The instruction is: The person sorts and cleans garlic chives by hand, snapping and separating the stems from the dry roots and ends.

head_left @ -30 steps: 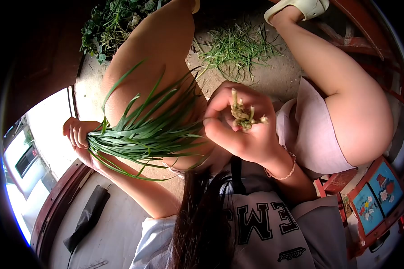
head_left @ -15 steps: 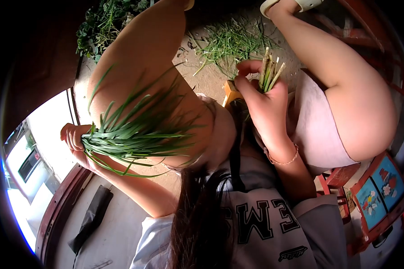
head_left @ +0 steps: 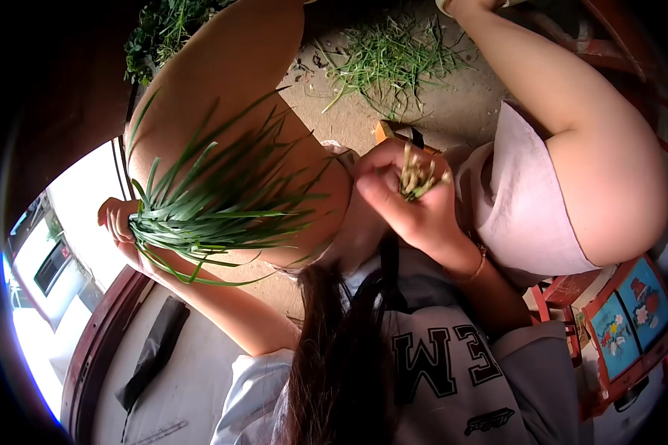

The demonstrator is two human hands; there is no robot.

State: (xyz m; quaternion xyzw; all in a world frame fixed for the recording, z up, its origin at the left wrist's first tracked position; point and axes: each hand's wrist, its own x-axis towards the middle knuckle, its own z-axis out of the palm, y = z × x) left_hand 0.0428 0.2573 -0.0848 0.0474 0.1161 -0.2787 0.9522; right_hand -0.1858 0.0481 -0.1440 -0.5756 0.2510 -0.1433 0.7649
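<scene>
My left hand (head_left: 117, 221) is closed round a bunch of garlic chives (head_left: 200, 222), whose long flat green leaves fan out to the right across my left thigh. In front of my lap, my right hand (head_left: 419, 211) wraps round several chive stems (head_left: 417, 176). Their pale cut ends point up out of the fist, and the rest of those stems is hidden. Loose green trimmings (head_left: 393, 63) lie in a heap on the ground beyond my right hand.
More leafy greens (head_left: 163, 37) lie at the upper left. A yellow-orange object (head_left: 383, 132) shows behind my right hand. A red-framed piece with blue painted panels (head_left: 631, 311) stands at the lower right. A long black object (head_left: 152, 356) lies at the lower left.
My right hand has come down and slightly left towards my lap, and the stems in it are tilted more towards me. My left hand keeps its grip, almost unmoved.
</scene>
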